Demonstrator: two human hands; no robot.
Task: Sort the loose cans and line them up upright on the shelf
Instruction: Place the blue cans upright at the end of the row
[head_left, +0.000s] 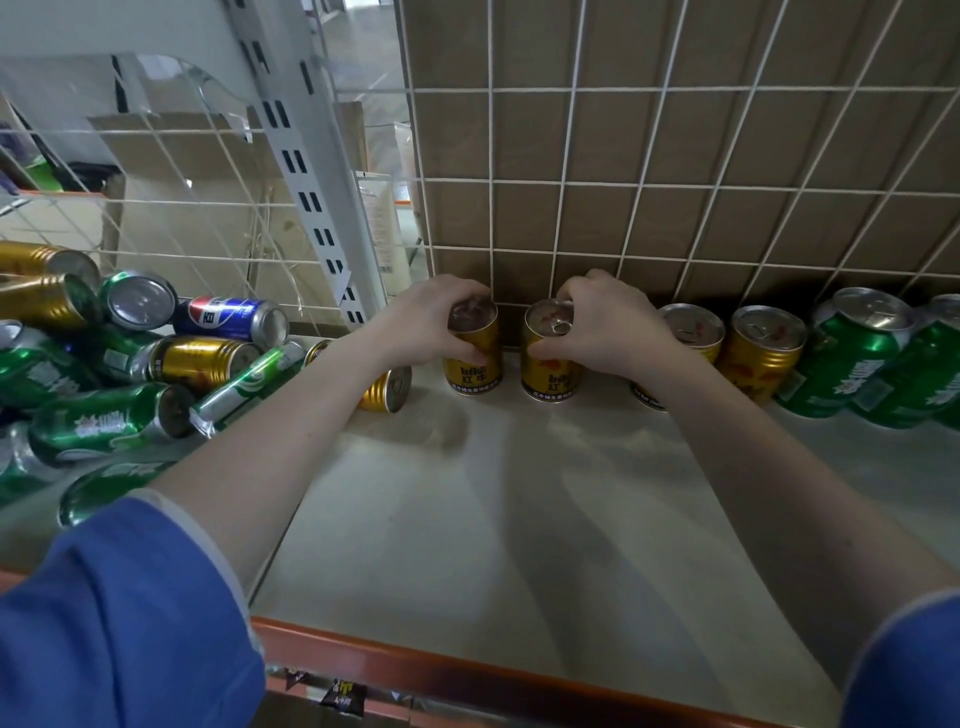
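Left hand (431, 317) gripping an upright gold can (474, 358), right hand (608, 325) gripping its neighbour (549, 364) — both on the shelf (519, 493), loose cans (130, 374) heaped left.

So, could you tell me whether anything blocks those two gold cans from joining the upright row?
Nothing visible does: the left hand and right hand hold their gold cans upright at the back grid.

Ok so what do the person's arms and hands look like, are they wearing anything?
Both hands, left hand and right hand, are bare, with no gloves, rings or watch visible. The forearms are bare too. Loose blue sleeves, left sleeve and right sleeve, are pushed up near the elbows.
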